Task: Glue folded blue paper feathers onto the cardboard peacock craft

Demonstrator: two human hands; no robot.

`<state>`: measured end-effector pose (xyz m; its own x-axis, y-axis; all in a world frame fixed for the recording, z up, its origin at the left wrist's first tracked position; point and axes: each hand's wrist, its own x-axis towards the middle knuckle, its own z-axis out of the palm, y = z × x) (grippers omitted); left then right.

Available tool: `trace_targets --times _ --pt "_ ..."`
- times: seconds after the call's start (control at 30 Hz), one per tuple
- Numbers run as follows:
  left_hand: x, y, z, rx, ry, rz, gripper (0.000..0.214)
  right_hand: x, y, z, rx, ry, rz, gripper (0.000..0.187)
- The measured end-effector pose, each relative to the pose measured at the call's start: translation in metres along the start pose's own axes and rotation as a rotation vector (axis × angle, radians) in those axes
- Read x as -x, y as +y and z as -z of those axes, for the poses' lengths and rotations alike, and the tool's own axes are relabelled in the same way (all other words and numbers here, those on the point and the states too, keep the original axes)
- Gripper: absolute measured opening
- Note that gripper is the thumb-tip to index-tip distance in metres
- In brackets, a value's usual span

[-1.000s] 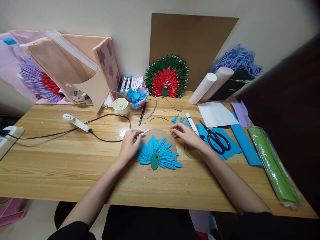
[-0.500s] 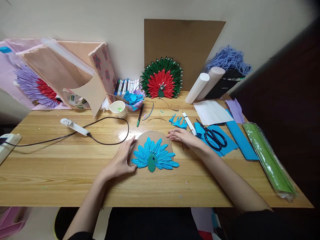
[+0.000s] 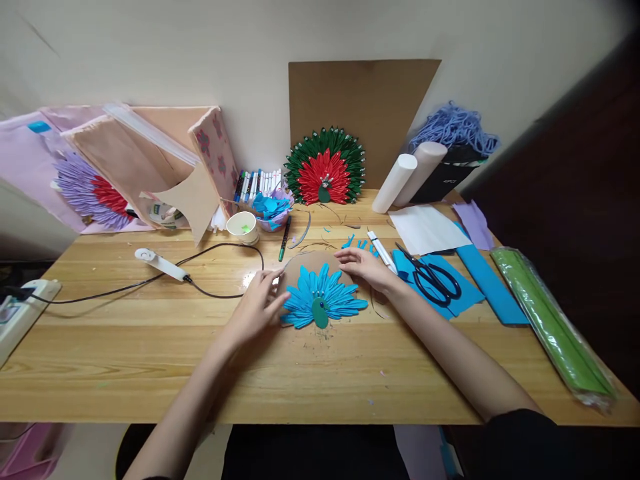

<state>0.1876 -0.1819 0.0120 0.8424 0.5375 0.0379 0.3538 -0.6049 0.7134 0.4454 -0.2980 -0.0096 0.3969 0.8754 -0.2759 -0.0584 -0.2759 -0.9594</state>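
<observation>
A peacock craft piece lies on the table, with layered blue paper feathers (image 3: 327,283) and a green body (image 3: 320,313) on a round brown cardboard base (image 3: 323,259). My left hand (image 3: 260,299) grips the base's left edge, thumb beside the feathers and fingers at the rim. At the upper right edge, my right hand (image 3: 367,268) holds the rim with bent fingers; their undersides are hidden. Close to the right hand lie a white marker (image 3: 381,250), blue paper scraps (image 3: 361,244) and black-handled scissors (image 3: 434,280) on a blue sheet.
A glue gun (image 3: 160,265) with a looping black cord lies left, near a paper cup (image 3: 243,228). Behind stands a green-and-red peacock piece (image 3: 325,163) against cardboard (image 3: 365,90). White rolls (image 3: 395,183) and a wrapped green paper pack (image 3: 550,327) are right.
Both hands have shifted the blue peacock piece away from me and slightly right, uncovering small dark bits on the wood. The camera view has also moved a little.
</observation>
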Motion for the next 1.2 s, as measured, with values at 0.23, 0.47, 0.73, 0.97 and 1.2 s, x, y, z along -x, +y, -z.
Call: trace_targets --times 0.23,0.47,0.73,0.97,1.2 --pt "-0.055 0.009 -0.006 -0.108 0.122 -0.009 0.024 -0.003 -0.001 0.005 0.12 -0.04 0.111 0.026" --pt "-0.063 0.008 -0.01 -0.134 0.069 -0.001 0.019 0.0 -0.007 0.004 0.171 -0.064 0.113 0.029" --pt "-0.063 0.012 -0.009 -0.092 0.007 -0.01 0.017 0.004 -0.015 0.005 0.179 -0.057 0.128 0.028" --pt "-0.061 0.017 -0.001 -0.137 -0.066 -0.008 0.019 0.006 -0.016 0.005 0.152 -0.083 0.125 0.03" --pt "-0.06 0.019 0.001 -0.214 -0.077 -0.004 0.022 0.007 -0.018 0.006 0.184 -0.07 0.146 0.029"
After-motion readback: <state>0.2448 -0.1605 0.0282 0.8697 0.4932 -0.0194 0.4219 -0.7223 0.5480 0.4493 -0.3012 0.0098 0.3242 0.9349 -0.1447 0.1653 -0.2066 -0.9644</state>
